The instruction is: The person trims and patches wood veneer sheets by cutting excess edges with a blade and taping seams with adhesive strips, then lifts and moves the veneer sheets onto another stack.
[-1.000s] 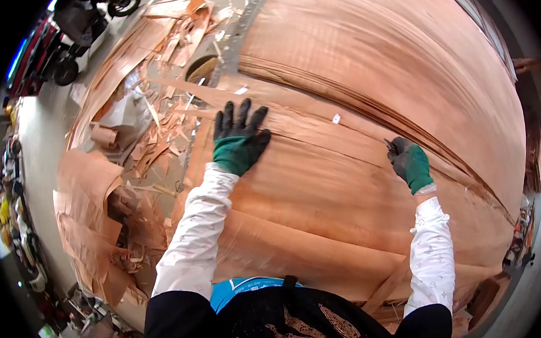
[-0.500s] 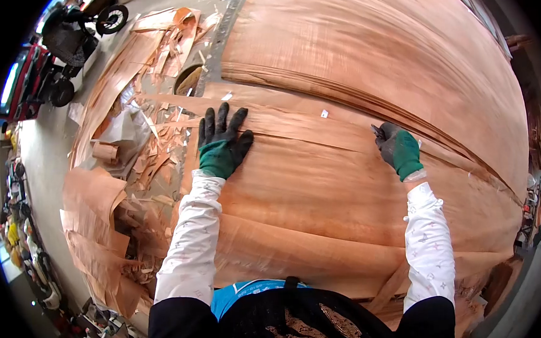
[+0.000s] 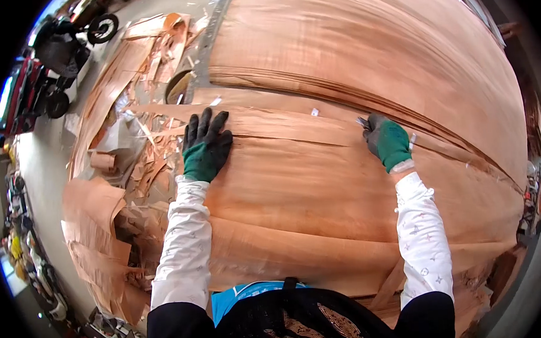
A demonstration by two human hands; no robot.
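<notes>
My left hand [image 3: 207, 146], in a black and green glove, lies with its fingers spread on a thin wood veneer sheet [image 3: 296, 180], near the sheet's left end. A split runs across the veneer just right of those fingers. My right hand [image 3: 385, 140], gloved the same way, is closed at the far edge of this sheet, beside the stack of veneer [image 3: 362, 39]. A small greyish tip sticks out of its fingers, too small to name. Between the hands, a small white piece [image 3: 315, 112] sits on a veneer strip, and another white piece [image 3: 215, 101] is beyond my left hand.
Torn veneer scraps [image 3: 153, 170] and clear plastic [image 3: 120, 139] are heaped on the left. Curled veneer sheets [image 3: 93, 211] hang at the lower left. A round container [image 3: 179, 86] stands by the stack's left edge. Farther off are a motorbike [image 3: 59, 52] and a red vehicle [image 3: 21, 91].
The whole view has shifted slightly, so most things appear farther left. My left hand has slid a little left over the veneer, still spread. My right hand stays closed, slightly farther away from me.
</notes>
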